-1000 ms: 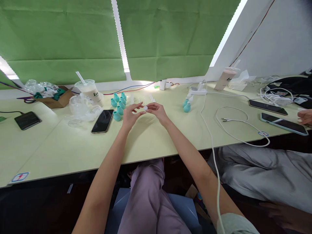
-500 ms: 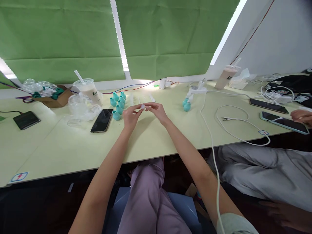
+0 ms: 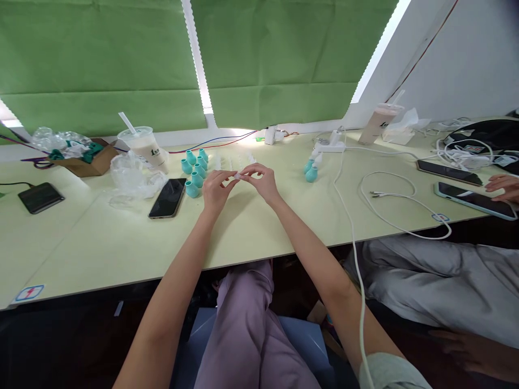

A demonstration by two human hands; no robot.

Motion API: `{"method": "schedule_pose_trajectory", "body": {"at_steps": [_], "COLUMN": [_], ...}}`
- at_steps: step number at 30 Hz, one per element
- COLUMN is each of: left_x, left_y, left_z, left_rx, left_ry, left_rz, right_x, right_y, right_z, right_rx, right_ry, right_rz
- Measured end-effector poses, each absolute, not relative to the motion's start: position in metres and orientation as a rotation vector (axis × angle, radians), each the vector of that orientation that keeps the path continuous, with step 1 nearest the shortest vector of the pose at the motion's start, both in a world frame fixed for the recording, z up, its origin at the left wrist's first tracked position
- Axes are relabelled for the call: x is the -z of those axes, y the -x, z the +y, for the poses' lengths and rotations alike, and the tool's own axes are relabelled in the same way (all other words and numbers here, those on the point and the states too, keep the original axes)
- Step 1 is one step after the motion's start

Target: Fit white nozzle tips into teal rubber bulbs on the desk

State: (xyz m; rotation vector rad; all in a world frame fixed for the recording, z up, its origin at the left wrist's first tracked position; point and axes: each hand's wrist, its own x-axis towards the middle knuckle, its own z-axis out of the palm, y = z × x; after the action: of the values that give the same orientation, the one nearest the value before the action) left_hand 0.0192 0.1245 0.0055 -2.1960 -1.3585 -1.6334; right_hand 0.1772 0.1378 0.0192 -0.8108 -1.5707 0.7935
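Between the fingertips of my left hand (image 3: 217,189) and my right hand (image 3: 261,183) is a small translucent whitish piece (image 3: 237,175). Both hands pinch it just above the table; the fingers hide much of its shape. Left of my left hand stand several teal rubber bulbs (image 3: 197,179) with open tops, grouped in rows. Small clear plastic pieces (image 3: 230,162) lie in rows behind my hands, partly hidden by them. To the right, several teal bulbs with white tips (image 3: 311,173) stand together.
A black phone (image 3: 168,198), a crumpled plastic bag (image 3: 135,175) and a drink cup (image 3: 145,147) stand to the left. A white cable (image 3: 347,210) runs from the power strip (image 3: 330,148) over the table edge. At right, a co-worker's hand (image 3: 505,186) touches a phone (image 3: 472,200).
My fingers have shifted slightly around the small whitish piece, which now shows less clearly. The view has moved a little. The bulbs stay in their places.
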Motion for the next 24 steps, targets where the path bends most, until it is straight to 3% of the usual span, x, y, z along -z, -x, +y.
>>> {"method": "schedule_pose_trajectory", "body": {"at_steps": [24], "left_x": [-0.006], "left_y": [-0.028], "left_z": [0.121], "left_rx": [1.756], "left_ry": [2.113], "left_rz": [-1.389], "right_x": [-0.024], "right_y": [-0.182], "right_z": [0.134], "right_rx": [-0.706], "right_ry": [0.758], "right_rz": [-1.623]}}
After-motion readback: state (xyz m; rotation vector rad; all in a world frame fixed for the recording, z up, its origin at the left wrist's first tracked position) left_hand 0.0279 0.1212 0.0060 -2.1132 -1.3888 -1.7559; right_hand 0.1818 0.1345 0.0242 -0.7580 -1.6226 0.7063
